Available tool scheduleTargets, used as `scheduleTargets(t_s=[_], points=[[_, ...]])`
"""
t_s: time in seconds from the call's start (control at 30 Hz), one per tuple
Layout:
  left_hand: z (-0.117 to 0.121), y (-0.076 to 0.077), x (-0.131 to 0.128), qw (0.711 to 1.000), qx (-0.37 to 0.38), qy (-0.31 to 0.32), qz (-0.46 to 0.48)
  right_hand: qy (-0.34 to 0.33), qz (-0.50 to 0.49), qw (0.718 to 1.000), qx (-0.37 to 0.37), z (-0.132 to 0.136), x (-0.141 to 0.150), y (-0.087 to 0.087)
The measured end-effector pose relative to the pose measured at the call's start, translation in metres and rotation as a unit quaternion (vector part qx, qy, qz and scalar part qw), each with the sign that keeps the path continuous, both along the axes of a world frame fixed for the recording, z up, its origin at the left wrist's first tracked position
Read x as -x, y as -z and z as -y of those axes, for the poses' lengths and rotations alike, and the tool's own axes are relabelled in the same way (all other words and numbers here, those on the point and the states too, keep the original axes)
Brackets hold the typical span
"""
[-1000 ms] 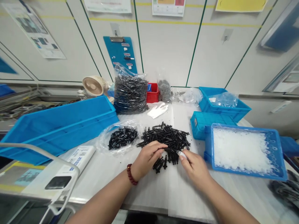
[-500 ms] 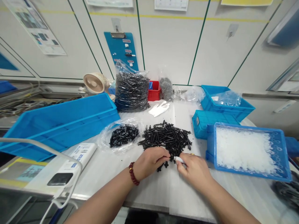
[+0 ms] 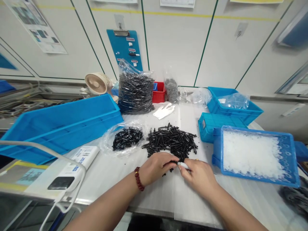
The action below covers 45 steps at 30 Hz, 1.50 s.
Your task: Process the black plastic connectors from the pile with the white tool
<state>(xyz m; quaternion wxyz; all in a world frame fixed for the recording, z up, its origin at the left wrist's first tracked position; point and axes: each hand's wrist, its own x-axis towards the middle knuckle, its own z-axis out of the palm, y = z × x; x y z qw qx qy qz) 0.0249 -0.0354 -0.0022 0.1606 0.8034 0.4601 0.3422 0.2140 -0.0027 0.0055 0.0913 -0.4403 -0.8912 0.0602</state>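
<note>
My left hand [image 3: 158, 163] pinches a small black rod-like part [image 3: 174, 162], mostly hidden by the fingers. My right hand [image 3: 201, 175] is closed around a white cylindrical piece [image 3: 183, 165], whose tip points left and meets the black part. Just beyond both hands lies a loose pile of black rod-shaped parts [image 3: 172, 139] on the white-covered table [image 3: 149, 199]. To its left, an opened clear plastic bag [image 3: 108, 142] holds smaller black parts with light bands [image 3: 127, 138].
On the right stands a blue bin of white translucent pieces [image 3: 251, 155], beside a closed teal box [image 3: 221, 123]. A long blue bin [image 3: 64, 125] and a white power unit [image 3: 81, 160] with a cable are at left. Behind are a full bag [image 3: 136, 93] and a white glove [image 3: 164, 111].
My left hand has shifted slightly right, bringing the black part up against the tip of the white piece. The right hand stays almost in place.
</note>
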Motion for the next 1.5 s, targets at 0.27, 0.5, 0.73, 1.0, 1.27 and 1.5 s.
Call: scheduleTargets(t_s=[0.27, 0.5, 0.73, 1.0, 1.27, 1.5], points=[[0.0, -0.007, 0.0, 0.999, 0.029, 0.014, 0.012, -0.013, -0.002, 1.0, 0.02, -0.001, -0.001, -0.002], [0.001, -0.008, 0.0, 0.999, 0.03, 0.017, 0.022, 0.008, 0.014, 1.0, 0.017, -0.001, 0.0, -0.004], [0.002, -0.009, -0.001, 0.999, 0.024, 0.01, 0.021, 0.032, 0.036, 0.999, 0.021, 0.0, 0.001, -0.005], [0.004, -0.015, 0.001, 0.997, 0.048, -0.026, 0.056, 0.063, 0.034, 0.997, 0.033, -0.004, 0.0, -0.005], [-0.001, -0.014, 0.008, 0.979, 0.126, -0.137, 0.086, 0.059, -0.008, 0.998, 0.035, -0.007, -0.003, -0.004], [0.0, -0.017, 0.009, 0.949, 0.136, -0.172, -0.226, 0.052, -0.008, 0.997, 0.052, -0.007, -0.003, -0.006]])
